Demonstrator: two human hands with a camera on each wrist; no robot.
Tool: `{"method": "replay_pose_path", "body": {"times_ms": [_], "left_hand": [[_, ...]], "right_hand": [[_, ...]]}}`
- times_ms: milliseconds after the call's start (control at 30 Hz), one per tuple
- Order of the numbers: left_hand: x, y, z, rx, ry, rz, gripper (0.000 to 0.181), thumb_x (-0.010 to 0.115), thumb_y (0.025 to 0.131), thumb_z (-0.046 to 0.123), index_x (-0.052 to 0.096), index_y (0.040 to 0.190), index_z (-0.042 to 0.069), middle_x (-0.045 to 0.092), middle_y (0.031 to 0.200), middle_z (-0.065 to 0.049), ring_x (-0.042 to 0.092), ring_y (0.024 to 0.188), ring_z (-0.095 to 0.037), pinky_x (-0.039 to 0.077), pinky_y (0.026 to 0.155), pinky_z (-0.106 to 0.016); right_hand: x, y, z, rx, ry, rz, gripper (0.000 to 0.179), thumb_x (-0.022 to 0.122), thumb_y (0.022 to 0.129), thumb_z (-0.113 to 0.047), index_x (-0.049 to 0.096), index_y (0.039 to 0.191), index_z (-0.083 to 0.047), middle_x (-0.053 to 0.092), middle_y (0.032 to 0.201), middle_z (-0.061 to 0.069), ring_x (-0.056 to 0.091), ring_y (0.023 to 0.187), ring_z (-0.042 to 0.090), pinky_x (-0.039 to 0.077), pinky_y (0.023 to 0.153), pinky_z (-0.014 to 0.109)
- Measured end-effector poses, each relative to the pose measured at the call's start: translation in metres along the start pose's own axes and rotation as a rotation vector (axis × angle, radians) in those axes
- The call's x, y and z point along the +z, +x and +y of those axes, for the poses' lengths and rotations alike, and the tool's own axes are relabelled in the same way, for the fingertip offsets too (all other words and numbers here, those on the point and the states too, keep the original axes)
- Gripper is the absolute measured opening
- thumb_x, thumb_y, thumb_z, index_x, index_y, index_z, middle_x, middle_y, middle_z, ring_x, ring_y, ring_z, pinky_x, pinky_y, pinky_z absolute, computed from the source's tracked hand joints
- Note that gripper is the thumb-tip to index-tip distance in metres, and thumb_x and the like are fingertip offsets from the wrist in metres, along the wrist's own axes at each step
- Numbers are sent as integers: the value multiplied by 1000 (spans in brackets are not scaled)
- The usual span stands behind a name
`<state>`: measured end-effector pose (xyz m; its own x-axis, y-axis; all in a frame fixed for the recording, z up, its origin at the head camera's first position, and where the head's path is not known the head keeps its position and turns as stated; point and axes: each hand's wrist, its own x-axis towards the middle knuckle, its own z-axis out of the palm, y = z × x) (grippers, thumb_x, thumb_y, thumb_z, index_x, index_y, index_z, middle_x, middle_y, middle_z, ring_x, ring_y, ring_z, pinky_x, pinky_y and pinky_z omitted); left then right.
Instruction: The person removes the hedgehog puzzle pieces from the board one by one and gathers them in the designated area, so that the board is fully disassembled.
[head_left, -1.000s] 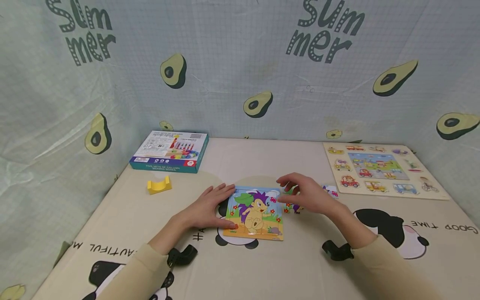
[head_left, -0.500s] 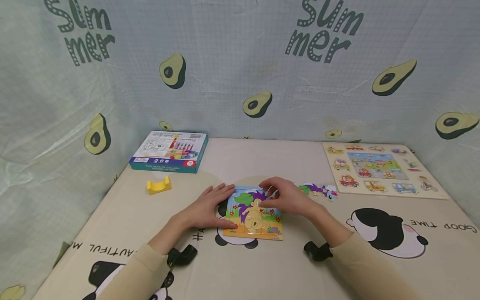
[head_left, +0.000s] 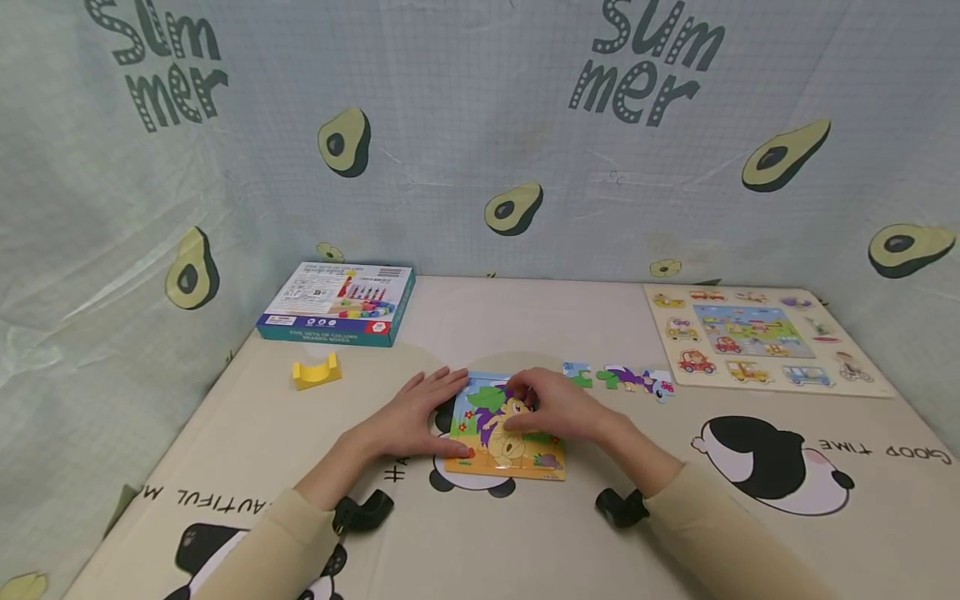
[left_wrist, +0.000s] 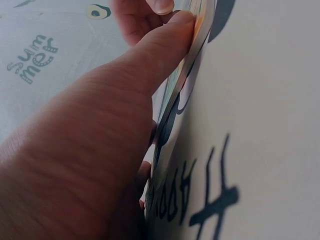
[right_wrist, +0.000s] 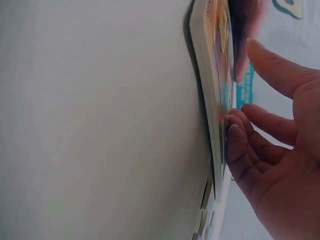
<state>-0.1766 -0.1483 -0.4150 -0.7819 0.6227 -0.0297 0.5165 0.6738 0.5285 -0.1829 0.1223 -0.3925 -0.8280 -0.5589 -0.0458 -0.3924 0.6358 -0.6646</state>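
A square hedgehog jigsaw puzzle (head_left: 507,452) lies flat on the table in the head view. Along its left side my left hand (head_left: 411,422) rests with fingers extended, its thumb on the lower left corner. My right hand (head_left: 564,407) is over the upper right part of the puzzle, hiding that area. In the right wrist view, its bent fingertips (right_wrist: 235,131) touch the puzzle face, while the thumb (right_wrist: 272,67) stands apart from them. No piece shows between them. Just beyond the puzzle's top right corner lie loose jigsaw pieces (head_left: 637,380) and a blue-green piece (head_left: 577,373).
A wooden vehicle puzzle board (head_left: 855,385) lies at the back right. The teal-edged box (head_left: 337,304) sits at the back left, with a yellow curved block (head_left: 317,372) in front of it. A printed cloth hangs behind the table.
My right hand has moved left from beside the loose pieces onto the puzzle, then slightly lower, uncovering those pieces. The left hand has stayed in place.
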Motion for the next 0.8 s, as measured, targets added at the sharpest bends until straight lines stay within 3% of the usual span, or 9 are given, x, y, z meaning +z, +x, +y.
{"method": "replay_pose_path", "body": {"times_ms": [400, 800], "left_hand": [[-1, 0, 1, 1, 3, -1, 102, 77, 80, 59, 34, 159, 12, 28, 165, -4, 11, 153, -29, 3, 121, -56], [0, -1, 1, -2, 8, -1, 101, 77, 80, 59, 34, 159, 12, 28, 165, -4, 12, 153, -29, 4, 121, -56]], "right_hand": [[9, 2, -13, 80, -177, 4, 59, 85, 81, -38, 65, 123, -2, 61, 108, 4, 56, 97, 19, 52, 91, 37], [13, 5, -16, 116, -215, 11, 55, 85, 81, -38, 63, 119, -4, 58, 107, 3, 55, 96, 19, 51, 92, 36]]}}
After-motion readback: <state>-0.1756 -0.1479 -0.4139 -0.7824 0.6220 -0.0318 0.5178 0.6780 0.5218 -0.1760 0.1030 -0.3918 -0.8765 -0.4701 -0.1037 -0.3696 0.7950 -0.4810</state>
